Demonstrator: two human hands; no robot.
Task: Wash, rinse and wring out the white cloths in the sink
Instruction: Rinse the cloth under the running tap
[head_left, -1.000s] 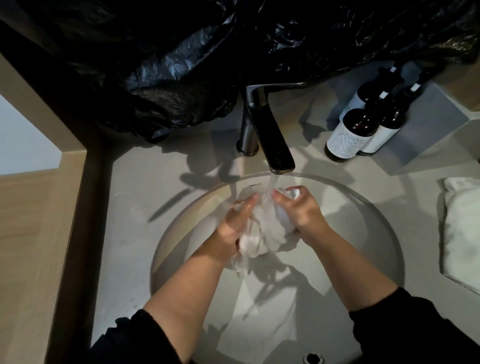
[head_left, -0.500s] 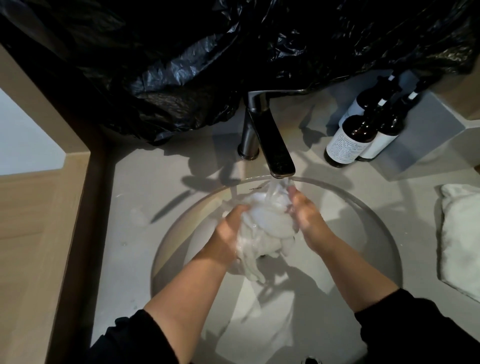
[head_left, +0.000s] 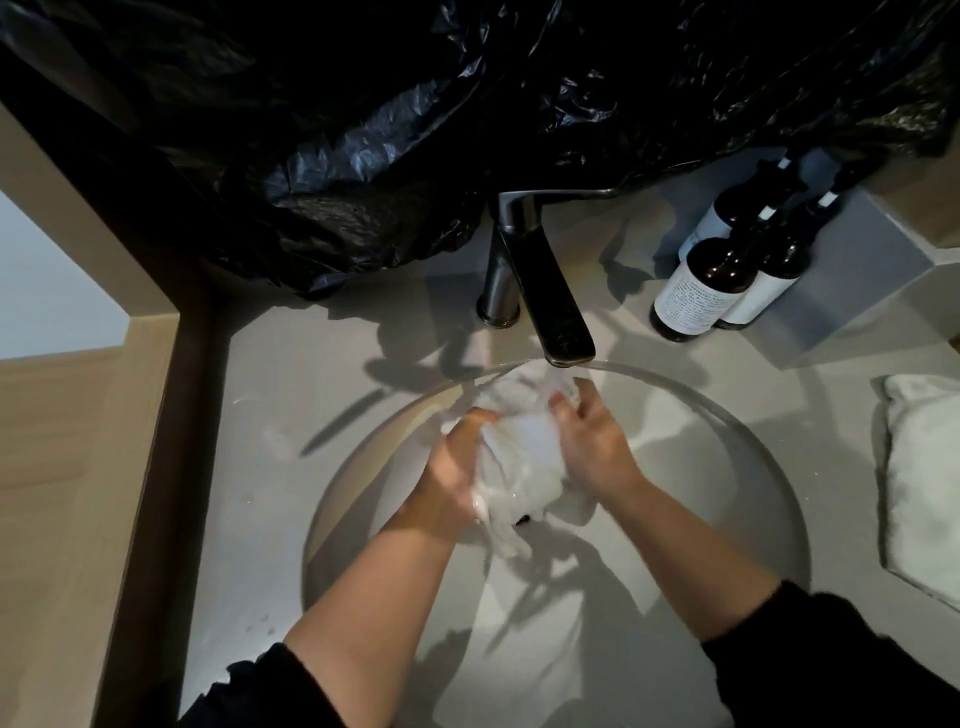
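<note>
A wet white cloth (head_left: 522, 452) is bunched between both my hands, right under the spout of the dark tap (head_left: 550, 301), where water runs onto its top. My left hand (head_left: 457, 467) grips its left side with curled fingers. My right hand (head_left: 589, 441) grips the right side, fingertips dug into the top folds. The cloth's loose ends hang down into the round sink (head_left: 748, 447). A second white cloth (head_left: 524, 639) lies flat on the sink's bottom below my wrists.
Three dark pump bottles (head_left: 701, 291) with white labels stand at the back right of the counter. A folded white towel (head_left: 922, 483) lies at the right edge. Black plastic sheeting (head_left: 363, 156) hangs behind the tap. A wooden panel (head_left: 67, 467) borders the left.
Both hands have shifted on the cloth, kneading it under the running water. The bundle has moved slightly closer to the spout, and its hanging end has swung.
</note>
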